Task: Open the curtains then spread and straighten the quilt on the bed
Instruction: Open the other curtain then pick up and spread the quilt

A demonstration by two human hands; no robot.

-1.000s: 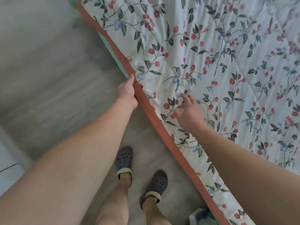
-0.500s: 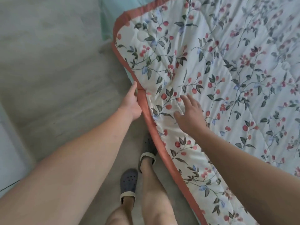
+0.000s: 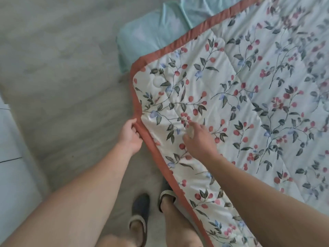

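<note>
Left hand (image 3: 130, 135) pinches the rust border (image 3: 151, 148) of the floral quilt (image 3: 249, 104), whose corner lies just ahead; right hand (image 3: 199, 139) rests open on the quilt beside it, over the bed (image 3: 142, 38).

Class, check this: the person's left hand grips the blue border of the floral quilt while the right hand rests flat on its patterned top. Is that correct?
Not quite. In the head view, the border is terracotta red, not blue. The left hand does grip it, and the right hand rests on the white floral quilt.
</note>
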